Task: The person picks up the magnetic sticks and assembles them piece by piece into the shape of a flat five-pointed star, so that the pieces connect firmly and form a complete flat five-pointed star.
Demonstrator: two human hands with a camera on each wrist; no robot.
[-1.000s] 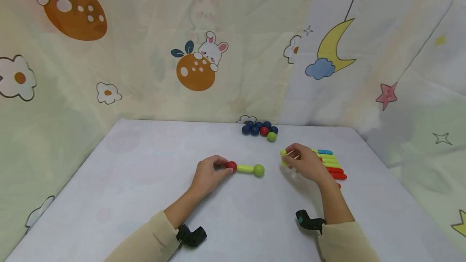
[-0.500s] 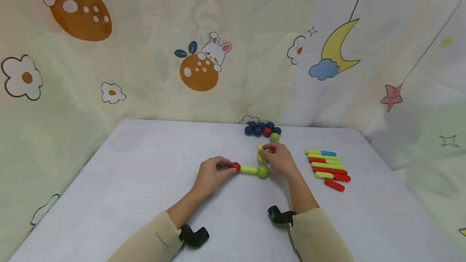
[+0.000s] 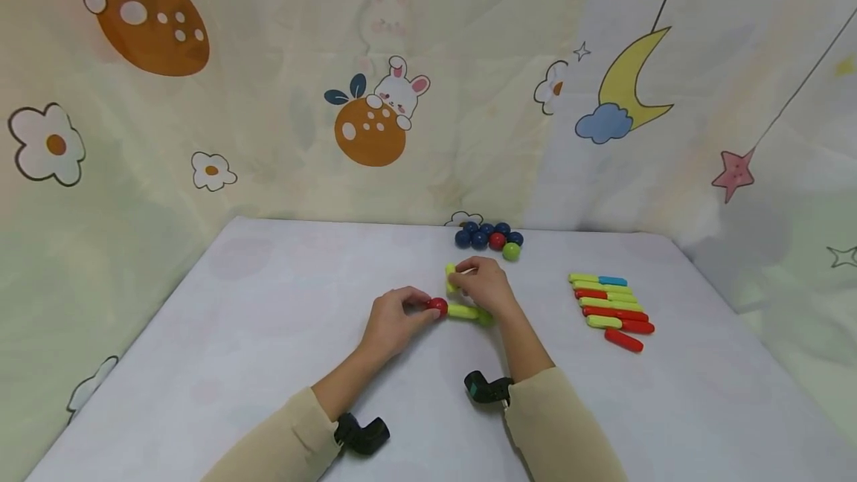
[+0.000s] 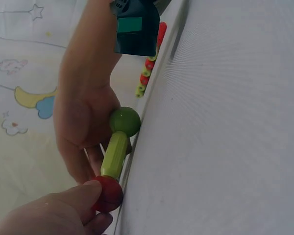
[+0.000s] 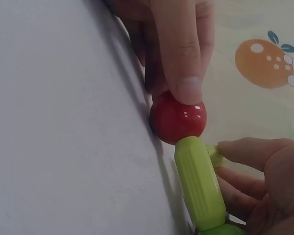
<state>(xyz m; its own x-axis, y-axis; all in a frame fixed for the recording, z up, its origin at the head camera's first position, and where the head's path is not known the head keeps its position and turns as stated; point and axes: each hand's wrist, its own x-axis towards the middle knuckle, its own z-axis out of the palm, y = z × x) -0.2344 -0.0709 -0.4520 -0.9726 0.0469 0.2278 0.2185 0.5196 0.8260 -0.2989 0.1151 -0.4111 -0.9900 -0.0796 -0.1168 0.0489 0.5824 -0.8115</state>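
left hand (image 3: pixel 395 320) is grasping: thumb and fingers are pinching a red ball (image 3: pixel 438 308), the left end of a joined piece. from that ball a yellow-green rod (image 3: pixel 462 312) is running rightward to a green ball (image 4: pixel 125 122); the three are lying in one line near the middle of the white table (image 3: pixel 234 333).

right hand (image 3: pixel 486 287) is grasping too: its thumb and fingers are pinching a loose yellow-green stick (image 3: pixel 451 278), which is standing roughly upright just beyond the rod. whether stick and joined piece are touching, cannot tell. in the head view this hand is partly covering the green ball.

to the right, well apart from the joined piece, a row of sticks (image 3: pixel 611 303) is lying stacked side by side, red and yellow-green, one blue at the far end. one red stick (image 3: pixel 623 340) is lying aslant at the near end.

by the far table edge a cluster of navy balls (image 3: pixel 479 241) is sitting, with one red and one green among them. behind, a printed cloth (image 3: pixel 281 110) is hanging.
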